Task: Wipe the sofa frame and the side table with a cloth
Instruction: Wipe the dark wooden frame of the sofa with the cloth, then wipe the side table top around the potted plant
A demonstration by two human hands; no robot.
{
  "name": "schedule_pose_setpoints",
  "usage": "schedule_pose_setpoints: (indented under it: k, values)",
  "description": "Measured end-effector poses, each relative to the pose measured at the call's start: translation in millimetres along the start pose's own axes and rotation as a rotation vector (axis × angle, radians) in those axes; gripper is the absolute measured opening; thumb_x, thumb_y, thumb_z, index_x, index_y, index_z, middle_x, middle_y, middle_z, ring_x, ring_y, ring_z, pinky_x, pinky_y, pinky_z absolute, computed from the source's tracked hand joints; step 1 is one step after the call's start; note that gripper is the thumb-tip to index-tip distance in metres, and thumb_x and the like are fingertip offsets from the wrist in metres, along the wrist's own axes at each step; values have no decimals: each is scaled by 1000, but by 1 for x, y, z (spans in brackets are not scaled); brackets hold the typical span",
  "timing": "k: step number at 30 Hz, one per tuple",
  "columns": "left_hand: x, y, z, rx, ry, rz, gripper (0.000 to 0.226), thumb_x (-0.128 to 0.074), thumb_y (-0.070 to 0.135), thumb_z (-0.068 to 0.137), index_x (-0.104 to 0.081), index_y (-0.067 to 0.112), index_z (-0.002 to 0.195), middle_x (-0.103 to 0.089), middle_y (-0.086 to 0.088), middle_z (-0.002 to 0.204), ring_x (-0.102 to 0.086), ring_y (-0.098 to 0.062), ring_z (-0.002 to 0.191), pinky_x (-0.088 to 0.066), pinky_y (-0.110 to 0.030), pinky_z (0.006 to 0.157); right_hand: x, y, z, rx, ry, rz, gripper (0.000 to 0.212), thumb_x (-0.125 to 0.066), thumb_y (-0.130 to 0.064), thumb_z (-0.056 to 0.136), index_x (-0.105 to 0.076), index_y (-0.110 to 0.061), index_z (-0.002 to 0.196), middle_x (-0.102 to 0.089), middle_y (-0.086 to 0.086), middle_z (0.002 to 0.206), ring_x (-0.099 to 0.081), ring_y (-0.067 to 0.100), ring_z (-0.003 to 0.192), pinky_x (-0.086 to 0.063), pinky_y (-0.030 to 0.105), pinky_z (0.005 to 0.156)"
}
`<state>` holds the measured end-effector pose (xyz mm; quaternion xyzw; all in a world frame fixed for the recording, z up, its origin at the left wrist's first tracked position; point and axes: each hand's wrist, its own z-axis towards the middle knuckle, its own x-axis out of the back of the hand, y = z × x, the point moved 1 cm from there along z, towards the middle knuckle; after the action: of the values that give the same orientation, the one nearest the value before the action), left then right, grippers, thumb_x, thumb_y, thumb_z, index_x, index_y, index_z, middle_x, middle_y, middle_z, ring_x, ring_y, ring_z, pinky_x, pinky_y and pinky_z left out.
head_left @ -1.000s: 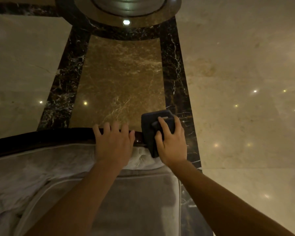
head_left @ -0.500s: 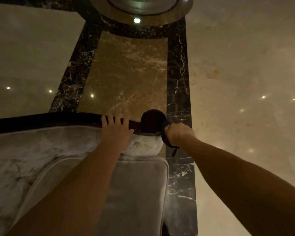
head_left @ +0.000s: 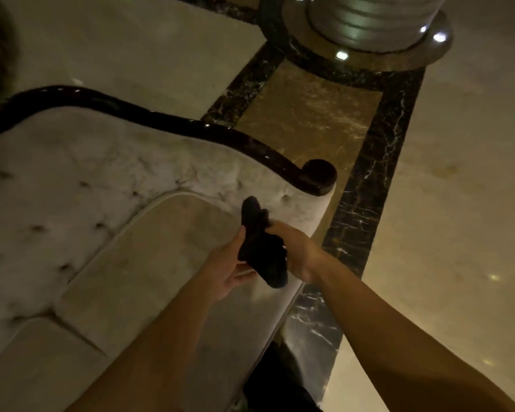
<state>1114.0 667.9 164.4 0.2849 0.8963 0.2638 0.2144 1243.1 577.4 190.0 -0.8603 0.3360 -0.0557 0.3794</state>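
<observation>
Both hands meet at lower centre of the frame, off the sofa. Right hand [head_left: 298,251] is clamped around the dark cloth [head_left: 262,251], fingers wrapped over its bunched right side; left hand [head_left: 229,269] is palm-up under the cloth's left edge, fingers partly curled against it, gripping or just supporting, hard to say which. Cloth now hangs crumpled between the two hands above the seat cushion [head_left: 173,248], touching neither frame nor upholstery. Change vs half a second ago: left hand was flat on the padded back next to the scroll and right hand had the cloth pressed round the scroll end; a second ago the cloth sat folded on the rail. Now both are pulled back and the cloth is loose. Sofa frame [head_left: 167,120], the dark glossy rail, runs from upper left of the frame down to its round scroll [head_left: 318,173] at centre right, nothing on it. Tufted pale backrest [head_left: 81,173] sits below the rail. Marble floor [head_left: 458,203] fills the right side, with a column base [head_left: 369,31] at top. Read: this end of the rail looks done, and the cloth is likely being refolded or passed over before the next stretch. Rail toward upper left likely still to wipe. Side table not in view, so that part is still open.
</observation>
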Motion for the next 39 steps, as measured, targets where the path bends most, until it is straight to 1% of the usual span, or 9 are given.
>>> schedule_pose_setpoints:
  k: [5,11,13,17,22,28,31,33,39]
  values:
    - [69,-77,-129,-160,219,-134,27,-68,19,90,-65,11,115,-71,-11,111,-68,-29,100,-55,-42,84,-80,67,-75,-17,-276,-156,48,-56,9,91,-55,-14,133,-64,13,124,-63,34,112,-52,54,100]
    - [133,-197,-320,-385,701,-94,28,-65,19,92,-62,-6,104,-63,-23,100,-64,-29,87,-55,-47,77,-174,156,-185,-159,-531,-513,58,-89,-13,71,-66,-6,124,-73,11,117,-68,31,108,-56,52,95]
    - [143,-237,-370,-406,716,-315,31,-63,25,93,-61,2,114,-65,-18,107,-67,-24,88,-59,-38,69,-203,181,-217,-184,-619,-627,66,-96,-22,59,-69,-5,116,-76,11,112,-71,31,104,-60,47,87]
    - [162,-299,-441,-415,710,-862,43,-53,38,97,-54,12,131,-65,-16,125,-65,-30,109,-56,-44,86,-258,221,-264,-314,-819,-729,79,-104,-32,39,-73,-5,107,-78,11,102,-76,29,92,-62,38,69]
    - [172,-367,-520,-409,688,-1214,60,-56,56,88,-65,7,121,-69,-19,117,-68,-32,105,-57,-42,84,-335,286,-320,-508,-1136,-729,43,-89,-21,70,-78,-13,110,-74,14,117,-72,32,105,-60,43,78]
    - [162,-476,-612,-640,806,-1421,59,-86,15,64,-66,2,118,-69,-19,118,-67,-33,107,-59,-43,78,-396,374,-401,-665,-1364,-890,51,-78,-20,87,-62,-13,135,-64,19,135,-62,41,122,-51,56,101]
    - [150,-532,-637,-763,860,-1497,30,-68,12,82,-74,6,110,-68,-17,121,-64,-31,113,-55,-45,90,-406,416,-442,-667,-1452,-1022,48,-72,-29,90,-61,-15,134,-67,15,132,-65,37,118,-56,49,94]
    - [143,-572,-652,-787,956,-1566,35,-67,12,83,-69,12,118,-68,-15,122,-64,-32,113,-51,-50,97,-412,450,-468,-639,-1433,-1112,47,-75,-30,89,-62,-16,132,-69,14,128,-68,36,114,-58,46,86]
    - [138,-686,-696,-440,1443,-1355,21,-55,20,98,-60,27,117,-65,-6,118,-62,-24,104,-53,-51,89,-417,566,-555,-429,-1338,-1359,17,-71,-11,92,-60,-14,104,-70,13,114,-67,32,106,-59,47,80]
